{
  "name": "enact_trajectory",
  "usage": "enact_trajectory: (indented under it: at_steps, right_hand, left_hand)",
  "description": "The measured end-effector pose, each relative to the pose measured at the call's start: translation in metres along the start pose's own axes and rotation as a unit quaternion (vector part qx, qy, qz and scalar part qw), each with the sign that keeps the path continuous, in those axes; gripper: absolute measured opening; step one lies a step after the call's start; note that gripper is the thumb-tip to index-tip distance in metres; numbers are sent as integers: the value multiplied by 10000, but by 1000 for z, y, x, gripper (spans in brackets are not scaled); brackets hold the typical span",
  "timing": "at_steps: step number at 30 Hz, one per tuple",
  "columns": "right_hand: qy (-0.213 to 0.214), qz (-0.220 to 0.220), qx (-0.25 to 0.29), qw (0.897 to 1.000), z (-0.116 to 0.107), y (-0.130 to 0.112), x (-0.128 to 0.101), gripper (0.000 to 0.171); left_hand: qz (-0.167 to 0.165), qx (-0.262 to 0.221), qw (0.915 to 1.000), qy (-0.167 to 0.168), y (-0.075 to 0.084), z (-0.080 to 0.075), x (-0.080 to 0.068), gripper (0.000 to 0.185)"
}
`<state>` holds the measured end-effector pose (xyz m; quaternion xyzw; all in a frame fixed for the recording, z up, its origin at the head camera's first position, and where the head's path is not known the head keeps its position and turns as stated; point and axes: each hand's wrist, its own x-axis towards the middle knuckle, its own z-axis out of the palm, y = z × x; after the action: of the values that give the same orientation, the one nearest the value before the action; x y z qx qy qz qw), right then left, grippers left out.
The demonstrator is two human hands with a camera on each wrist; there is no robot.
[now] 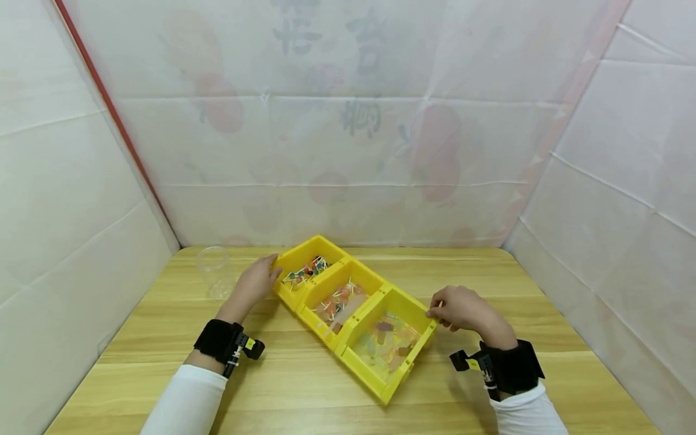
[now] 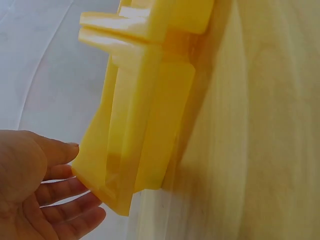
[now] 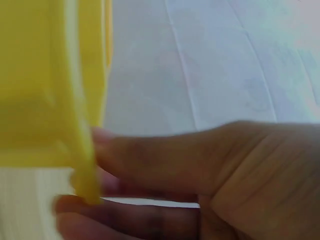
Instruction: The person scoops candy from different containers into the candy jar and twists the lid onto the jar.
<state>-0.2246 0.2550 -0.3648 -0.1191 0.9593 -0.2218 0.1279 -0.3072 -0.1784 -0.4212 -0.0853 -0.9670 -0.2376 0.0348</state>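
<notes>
Fingers of left hand (image 1: 254, 283) rest straight against yellow bins (image 1: 353, 314); right hand (image 1: 462, 309) pinches the near bin's rim.

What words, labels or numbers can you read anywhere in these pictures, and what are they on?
Backdrop sheet: large dark characters show faintly through the white cover, too blurred to read.
Yellow tags on the wrist straps: too small to read.
Yellow bins, clear cup, table: no text visible.

The wooden table (image 1: 304, 386) carries 3 joined yellow bins (image 1: 348, 329) and 1 clear cup (image 1: 213, 270).
</notes>
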Motion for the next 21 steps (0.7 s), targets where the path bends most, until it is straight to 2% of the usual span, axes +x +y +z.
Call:
enact_trajectory:
  at_steps: [6, 10, 15, 17, 21]
  right_hand:
    - [573, 8, -232, 9981, 3, 9, 12, 16]
    - [776, 182, 16, 9968, 6, 15, 17, 32]
    - [811, 385, 215, 9957, 4, 20, 9, 56]
    - [748, 465, 215, 9959, 5, 21, 1, 56]
    - [476, 511, 219, 9973, 11, 21, -13, 45]
  left_hand:
    - [-13, 166, 9997, 189, -7, -3, -13, 49]
    - [6, 188, 9994, 287, -9, -4, -21, 46]
    - [80, 101, 9995, 299, -12, -2, -28, 43]
    - [97, 54, 9996, 243, -12, -2, -30, 42]
    - [46, -109, 9999, 88, -14, -2, -31, 40]
